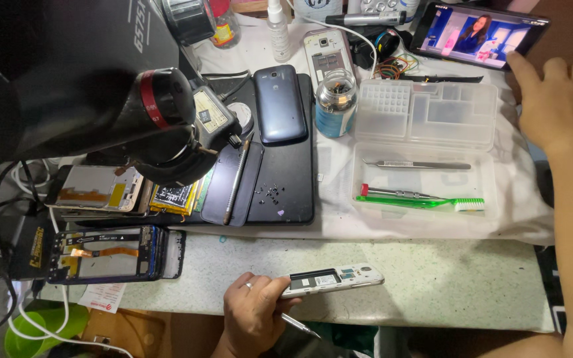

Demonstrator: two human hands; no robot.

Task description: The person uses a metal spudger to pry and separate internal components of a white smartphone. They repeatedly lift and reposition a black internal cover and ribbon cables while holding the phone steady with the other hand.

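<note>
White opened phone frame [331, 279] sits clamped in the left hand [253, 311] over the table's [432, 278] near edge, steadied, while the right hand [558, 99], fingers spread and empty, touches the tablet [479, 33].

Glossy white plastic phone frame [331, 280], matt speckled stone-look counter [432, 278], clear smooth plastic organiser box [426, 149], metal tweezers [416, 164].

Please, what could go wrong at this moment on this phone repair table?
1. The left hand alone holds the opened white phone over the table's front edge, while the right hand reaches to the tablet; the phone might slip and fall.
2. Tiny loose screws lie uncontained on the black mat; a bump could scatter them.
3. The open glass jar stands near the right arm's path and could tip.
</note>
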